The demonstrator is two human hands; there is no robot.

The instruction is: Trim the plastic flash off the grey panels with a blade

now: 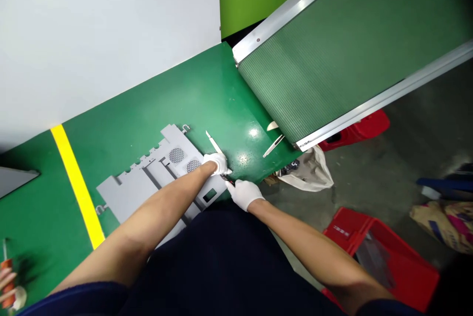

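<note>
A grey plastic panel (133, 193) with round vent grilles, slots and a notched edge lies on the green table. My left hand (216, 162), in a white glove, is closed at the panel's right edge. Beyond it a slim white craft knife (214, 142) points up and left; whether the hand touches it is hard to see. My right hand (245, 194), also gloved, is closed around a small dark and red tool (228, 179) at the panel's corner. Most of that tool is hidden by the fingers.
A green conveyor belt (332, 55) with metal rails ends above the table. Another knife (273, 145) lies below its end. Red bins (399, 262) stand on the floor at right. At far left, another person's hand (7, 286) holds an orange-handled tool (8, 267).
</note>
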